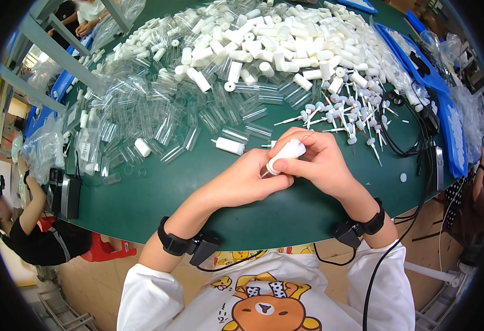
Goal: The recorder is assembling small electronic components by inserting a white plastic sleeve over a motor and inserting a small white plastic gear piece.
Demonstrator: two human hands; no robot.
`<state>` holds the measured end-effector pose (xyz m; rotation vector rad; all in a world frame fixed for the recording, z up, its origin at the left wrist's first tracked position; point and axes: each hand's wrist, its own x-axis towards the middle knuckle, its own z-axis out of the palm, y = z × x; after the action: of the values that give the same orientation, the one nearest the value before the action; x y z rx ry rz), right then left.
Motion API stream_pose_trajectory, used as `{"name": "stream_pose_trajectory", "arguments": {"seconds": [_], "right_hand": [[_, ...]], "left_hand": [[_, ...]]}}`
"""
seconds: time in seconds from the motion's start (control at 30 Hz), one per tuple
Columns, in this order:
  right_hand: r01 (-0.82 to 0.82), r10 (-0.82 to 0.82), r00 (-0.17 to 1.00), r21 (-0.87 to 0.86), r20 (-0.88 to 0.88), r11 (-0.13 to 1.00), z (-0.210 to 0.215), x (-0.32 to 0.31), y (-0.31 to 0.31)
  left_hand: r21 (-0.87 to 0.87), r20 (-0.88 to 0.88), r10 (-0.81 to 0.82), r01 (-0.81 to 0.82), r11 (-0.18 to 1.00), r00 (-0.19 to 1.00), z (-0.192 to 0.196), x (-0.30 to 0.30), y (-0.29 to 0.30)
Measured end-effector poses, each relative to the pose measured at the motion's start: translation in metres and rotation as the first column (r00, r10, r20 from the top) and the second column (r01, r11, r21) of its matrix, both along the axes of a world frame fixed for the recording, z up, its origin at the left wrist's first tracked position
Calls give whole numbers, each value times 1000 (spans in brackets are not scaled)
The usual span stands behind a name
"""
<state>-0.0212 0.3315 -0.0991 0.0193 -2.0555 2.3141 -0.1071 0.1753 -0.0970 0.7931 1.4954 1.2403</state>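
Close together over the near middle of the table, my left hand (244, 179) and my right hand (322, 163) are both closed on one small assembly. My right thumb and fingers pinch a white cylinder (287, 154), from whose upper end thin wires come out. The left fingers wrap round a clear plastic tube (265, 170) at its lower end; they hide most of the tube. Whether the cylinder is inside the tube I cannot tell. Just beyond my left hand lies a white cylinder with a thin stem (229, 145).
On the green table (142, 207) lie a heap of white cylinders (286, 41), many clear tubes (164, 110) and white-stemmed parts with wires (352, 113). Blue trays (410, 58) and black cables (410, 146) are at right. At left are a black box (70, 196) and a seated person (46, 231).
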Motion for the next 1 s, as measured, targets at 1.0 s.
{"name": "stream_pose_trajectory", "arguments": {"seconds": [1.0], "right_hand": [[130, -149, 939, -82, -310, 988, -7, -8, 10]], "left_hand": [[299, 566, 24, -232, 926, 824, -4, -6, 3]]}}
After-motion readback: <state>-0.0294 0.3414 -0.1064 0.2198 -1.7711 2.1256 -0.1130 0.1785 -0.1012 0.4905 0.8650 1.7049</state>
